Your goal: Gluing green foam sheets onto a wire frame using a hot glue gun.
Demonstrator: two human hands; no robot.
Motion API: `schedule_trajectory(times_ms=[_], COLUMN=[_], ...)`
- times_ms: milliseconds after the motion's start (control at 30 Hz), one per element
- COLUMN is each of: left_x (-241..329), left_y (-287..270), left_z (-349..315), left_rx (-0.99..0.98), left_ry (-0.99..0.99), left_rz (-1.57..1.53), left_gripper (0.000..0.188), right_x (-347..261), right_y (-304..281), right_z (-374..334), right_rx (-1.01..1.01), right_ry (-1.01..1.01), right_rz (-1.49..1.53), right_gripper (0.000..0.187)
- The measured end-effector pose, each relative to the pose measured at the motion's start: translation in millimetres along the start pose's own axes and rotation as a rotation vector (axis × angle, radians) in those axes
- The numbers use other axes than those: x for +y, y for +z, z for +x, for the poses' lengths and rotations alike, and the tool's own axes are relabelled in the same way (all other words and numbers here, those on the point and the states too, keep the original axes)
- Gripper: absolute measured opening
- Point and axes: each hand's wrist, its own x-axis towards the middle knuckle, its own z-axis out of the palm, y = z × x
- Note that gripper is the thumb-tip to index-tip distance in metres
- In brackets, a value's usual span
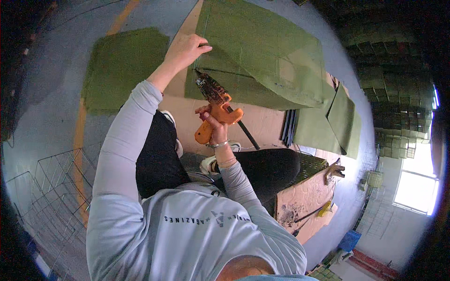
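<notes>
Window (416,189) brightly lit, set in pale wall (391,229). Reddish strip (375,265) seen below window. Grey floor (51,107) seen left of window, crossed by orange-yellow line (79,136). Gridded stacks (386,93) piled above-left of window; blue container (349,240) placed below-left of it.

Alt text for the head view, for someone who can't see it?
The right hand holds an orange glue gun, its tip near the left edge of a green sheet; the left hand is at that edge too. A second green sheet lies further left.
</notes>
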Motion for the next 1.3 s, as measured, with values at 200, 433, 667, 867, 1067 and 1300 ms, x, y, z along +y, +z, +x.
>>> schedule_trajectory(times_ms=[200,433,667,867,1067,1300], left_x=[2.8,3.5,-1.1,-4.2,0.0,-1.9], left_y=[-1.0,-3.4,0.9,1.8,-3.2,-3.6], left_z=[-1.6,-1.1,-2.4,-2.9,-2.1,0.5], left_rx=[-0.021,-0.016,0.114,0.104,0.004,0.012], left_ry=[-0.017,0.014,0.117,0.103,-0.014,0.019], left_rz=[-0.006,-0.009,-0.003,-0.024,-0.029,0.022], left_gripper=[0.038,0.037,0.033,0.033,0.033,0.033], right_x=[3.8,3.2,-1.8,0.2,1.4,6.9], right_y=[-1.2,1.8,7.1,3.0,-3.5,-9.1], right_z=[0.2,1.4,-1.3,1.1,0.1,-0.1], right_rx=[0.028,0.011,0.031,0.013,0.051,0.089], right_ry=[0.009,-0.033,-0.059,-0.101,-0.073,-0.067], right_rz=[-0.008,0.03,0.054,0.087,0.072,0.072], right_gripper=[0.022,0.024,0.027,0.027,0.026,0.023])
